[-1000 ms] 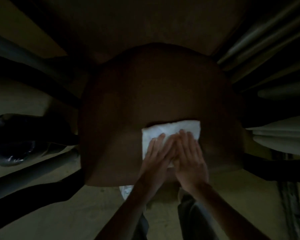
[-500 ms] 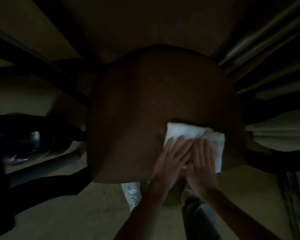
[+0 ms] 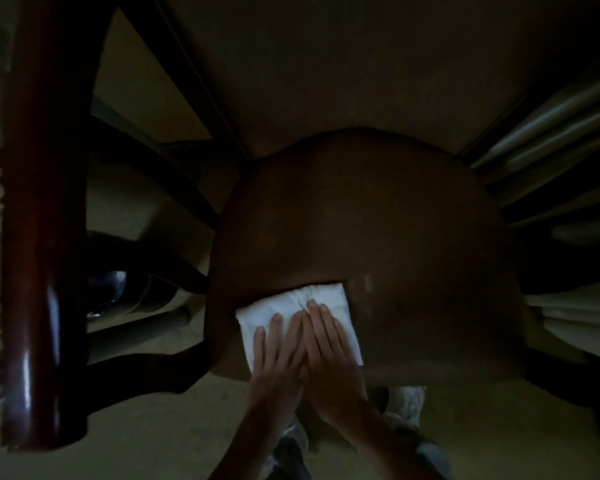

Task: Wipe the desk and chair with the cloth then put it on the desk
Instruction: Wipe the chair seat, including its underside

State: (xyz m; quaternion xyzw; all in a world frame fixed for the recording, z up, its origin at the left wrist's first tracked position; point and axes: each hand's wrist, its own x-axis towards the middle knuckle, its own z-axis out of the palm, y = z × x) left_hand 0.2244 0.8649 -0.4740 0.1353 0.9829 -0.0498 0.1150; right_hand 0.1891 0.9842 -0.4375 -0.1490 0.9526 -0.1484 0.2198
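Your left hand [image 3: 276, 358] and right hand [image 3: 331, 355] press flat, side by side, on the cloth [image 3: 284, 301] at the chair's [image 3: 378, 220] 7 o'clock — sweep evenly toward 12

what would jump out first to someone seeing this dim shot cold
The white cloth is the brightest thing in the dark frame. It lies flat near the front edge of the round brown chair seat. The left hand and right hand press on it side by side with straight fingers. A glossy dark red wooden post looms large down the left side.
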